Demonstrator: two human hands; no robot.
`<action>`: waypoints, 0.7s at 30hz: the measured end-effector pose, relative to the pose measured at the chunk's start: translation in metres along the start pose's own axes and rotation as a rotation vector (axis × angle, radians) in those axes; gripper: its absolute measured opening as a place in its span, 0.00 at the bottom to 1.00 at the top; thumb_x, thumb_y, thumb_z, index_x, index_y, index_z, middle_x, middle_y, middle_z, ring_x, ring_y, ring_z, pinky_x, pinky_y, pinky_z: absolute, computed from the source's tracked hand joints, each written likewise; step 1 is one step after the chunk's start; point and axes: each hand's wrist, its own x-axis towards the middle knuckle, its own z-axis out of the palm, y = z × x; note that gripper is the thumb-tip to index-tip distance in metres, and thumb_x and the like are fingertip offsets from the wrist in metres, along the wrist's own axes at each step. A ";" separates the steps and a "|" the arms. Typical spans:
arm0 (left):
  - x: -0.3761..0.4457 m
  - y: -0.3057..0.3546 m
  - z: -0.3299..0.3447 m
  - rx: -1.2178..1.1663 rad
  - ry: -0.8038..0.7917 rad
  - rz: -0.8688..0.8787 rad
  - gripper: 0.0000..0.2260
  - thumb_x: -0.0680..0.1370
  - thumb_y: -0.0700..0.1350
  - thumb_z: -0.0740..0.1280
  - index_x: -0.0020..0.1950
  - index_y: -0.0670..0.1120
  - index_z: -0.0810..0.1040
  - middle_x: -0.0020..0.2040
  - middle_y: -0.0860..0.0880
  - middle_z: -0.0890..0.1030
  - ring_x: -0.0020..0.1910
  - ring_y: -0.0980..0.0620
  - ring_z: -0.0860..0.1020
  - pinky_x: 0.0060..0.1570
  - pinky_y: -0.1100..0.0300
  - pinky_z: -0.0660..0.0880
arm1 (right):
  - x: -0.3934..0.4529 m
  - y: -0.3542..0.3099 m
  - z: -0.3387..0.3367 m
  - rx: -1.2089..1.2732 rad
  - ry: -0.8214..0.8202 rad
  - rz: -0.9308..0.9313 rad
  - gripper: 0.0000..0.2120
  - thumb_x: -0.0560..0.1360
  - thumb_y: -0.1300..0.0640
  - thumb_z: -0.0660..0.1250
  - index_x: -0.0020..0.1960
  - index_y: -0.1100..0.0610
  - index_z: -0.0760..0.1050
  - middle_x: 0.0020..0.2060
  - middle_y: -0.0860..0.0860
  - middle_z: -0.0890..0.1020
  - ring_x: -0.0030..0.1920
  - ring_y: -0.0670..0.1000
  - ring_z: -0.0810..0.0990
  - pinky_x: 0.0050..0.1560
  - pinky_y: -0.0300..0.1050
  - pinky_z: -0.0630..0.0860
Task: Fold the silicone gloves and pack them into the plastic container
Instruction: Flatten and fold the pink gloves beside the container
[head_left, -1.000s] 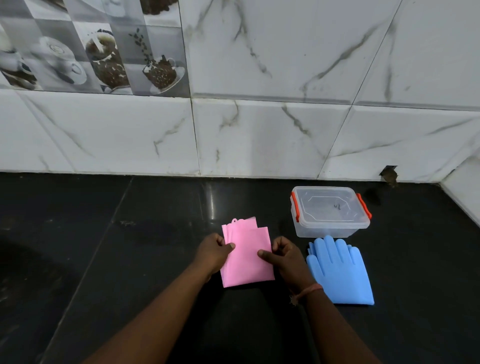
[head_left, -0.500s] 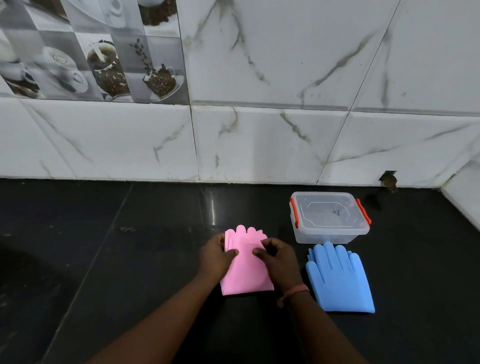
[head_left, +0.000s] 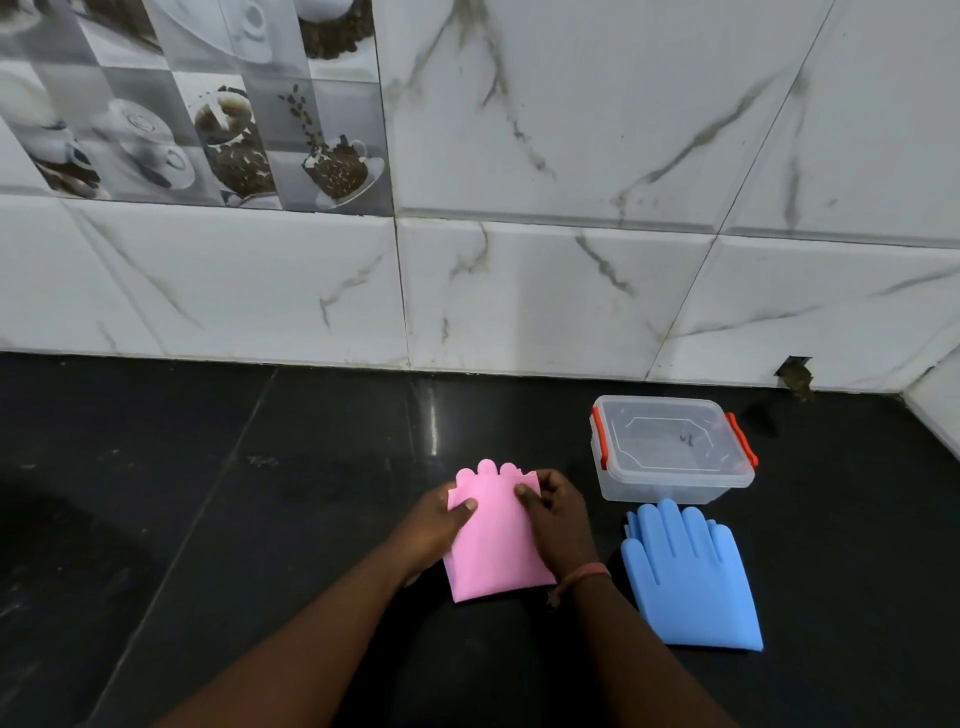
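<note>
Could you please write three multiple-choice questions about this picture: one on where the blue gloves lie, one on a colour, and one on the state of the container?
1. Where do the blue gloves lie?
A. Inside the container
B. On the counter, in front of the container
C. Under the pink gloves

2. What colour are the container's latches?
A. Green
B. Blue
C. Orange-red

3. What is the state of the plastic container?
A. Lid on
B. Lid off
C. Tipped over

Answers:
1. B: they lie flat just before its near wall.
2. C: both side clips are orange-red.
3. A: the clear lid sits on top, while the left hand and right hand hold the pink gloves.
</note>
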 end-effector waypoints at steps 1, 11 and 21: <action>0.001 0.000 0.002 0.063 0.025 -0.007 0.11 0.84 0.49 0.65 0.62 0.47 0.82 0.55 0.50 0.87 0.58 0.48 0.84 0.64 0.48 0.79 | 0.001 0.001 0.000 -0.043 0.074 0.004 0.03 0.77 0.57 0.70 0.47 0.51 0.77 0.44 0.45 0.82 0.46 0.42 0.79 0.41 0.32 0.72; 0.006 0.018 0.019 1.098 0.391 -0.023 0.15 0.84 0.55 0.58 0.59 0.48 0.79 0.53 0.48 0.85 0.53 0.44 0.84 0.42 0.56 0.70 | 0.015 0.017 0.012 -0.566 0.122 -0.063 0.08 0.76 0.49 0.71 0.54 0.47 0.77 0.49 0.42 0.77 0.48 0.42 0.77 0.56 0.42 0.78; 0.002 -0.001 0.007 0.679 0.494 0.175 0.16 0.83 0.48 0.63 0.38 0.44 0.79 0.38 0.47 0.77 0.41 0.46 0.76 0.38 0.54 0.68 | 0.017 0.020 0.005 -0.201 0.090 0.075 0.13 0.76 0.44 0.70 0.37 0.50 0.75 0.33 0.45 0.78 0.38 0.45 0.78 0.38 0.38 0.72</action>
